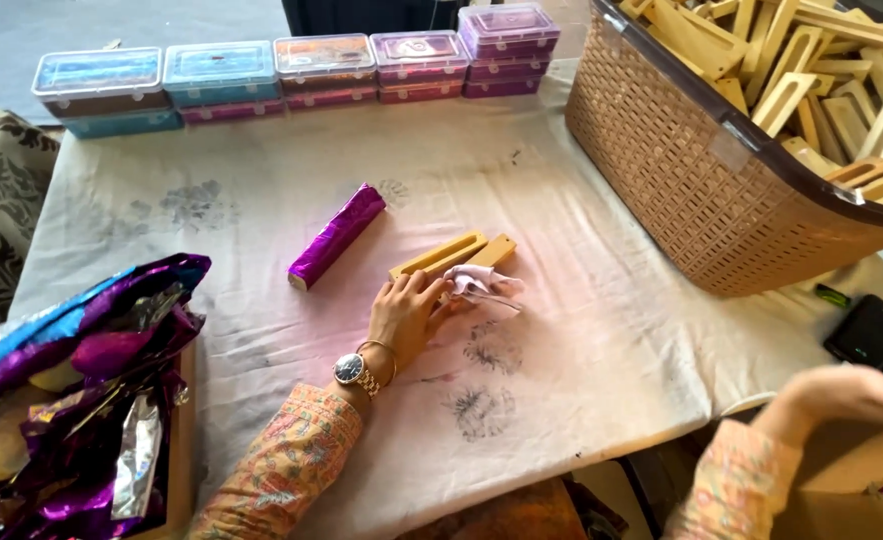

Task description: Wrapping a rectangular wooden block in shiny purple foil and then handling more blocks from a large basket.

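Observation:
My left hand (408, 312), with a wristwatch and a bangle, rests on the cloth-covered table (261, 300) and presses a small pale pink cloth (473, 281) against a wooden block (451, 254) with a slot in it. A block wrapped in shiny purple foil (336, 236) lies just to the left of it. My right hand (841, 395) is blurred at the lower right, off the table edge over a brown cardboard box (841, 470); whether it holds anything is unclear.
A woven beige basket (681, 160) full of slotted wooden blocks stands at the right. A row of small lidded plastic boxes (311, 65) lines the far edge. Crumpled purple and blue foil (71, 400) fills a tray at the lower left. A black device (871, 332) lies near the right edge.

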